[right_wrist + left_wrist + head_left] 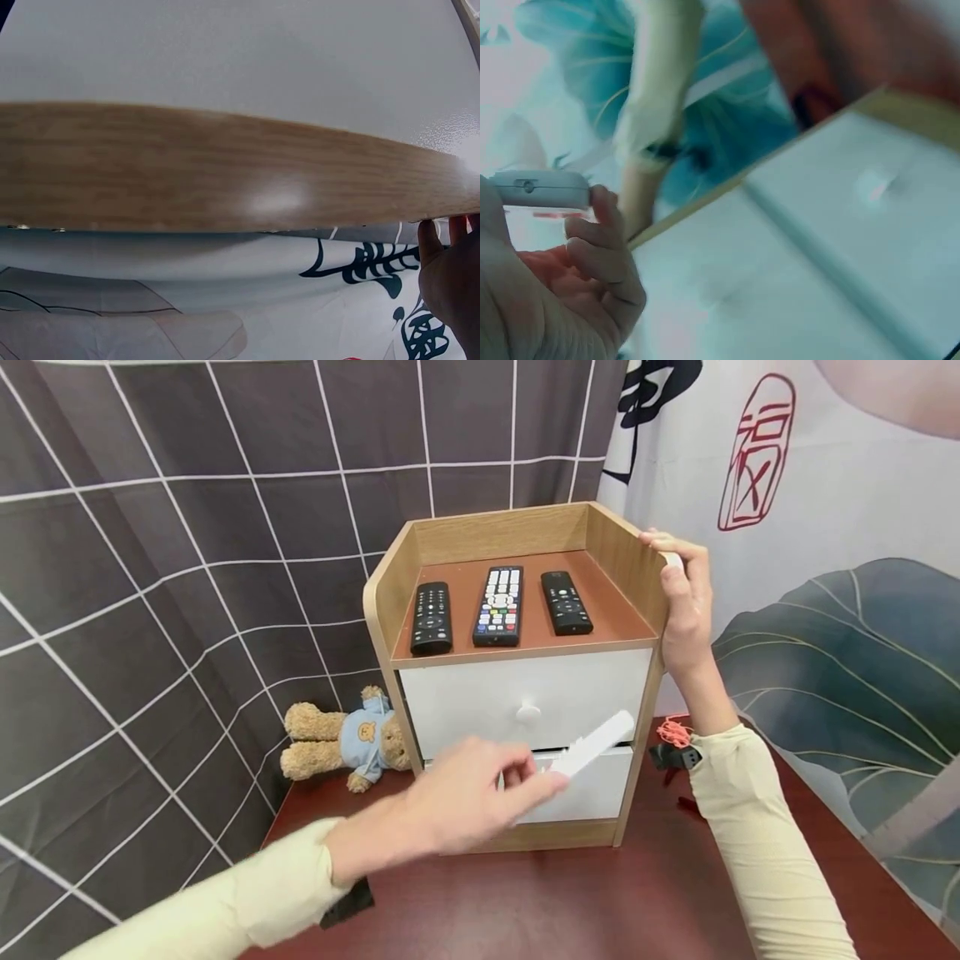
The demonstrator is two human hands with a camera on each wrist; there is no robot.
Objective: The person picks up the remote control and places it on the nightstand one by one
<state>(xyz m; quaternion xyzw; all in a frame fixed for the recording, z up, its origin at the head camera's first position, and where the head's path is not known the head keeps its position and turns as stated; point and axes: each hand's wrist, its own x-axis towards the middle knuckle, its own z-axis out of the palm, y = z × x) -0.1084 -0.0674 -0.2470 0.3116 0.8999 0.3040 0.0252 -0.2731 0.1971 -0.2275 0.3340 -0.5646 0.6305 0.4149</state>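
In the head view my left hand (468,797) pinches a slim white remote control (596,743) between thumb and fingers, in front of the white drawers. The left wrist view has the remote's edge (544,189) close up. My right hand (686,610) grips the upper right side panel of a small wood-framed cabinet (622,560). In the right wrist view, its fingers (431,244) lie against the wooden edge. On the cabinet's brown top lie a left black remote (431,618), a middle remote with white and coloured buttons (498,606) and a right black remote (566,603).
A teddy bear in a blue shirt (363,735) lies left of the cabinet on the dark red table (540,910). The upper drawer has a round white knob (528,712). Behind hangs a grey gridded curtain (285,518). Coral-coloured cord (674,732) shows beside the right wrist.
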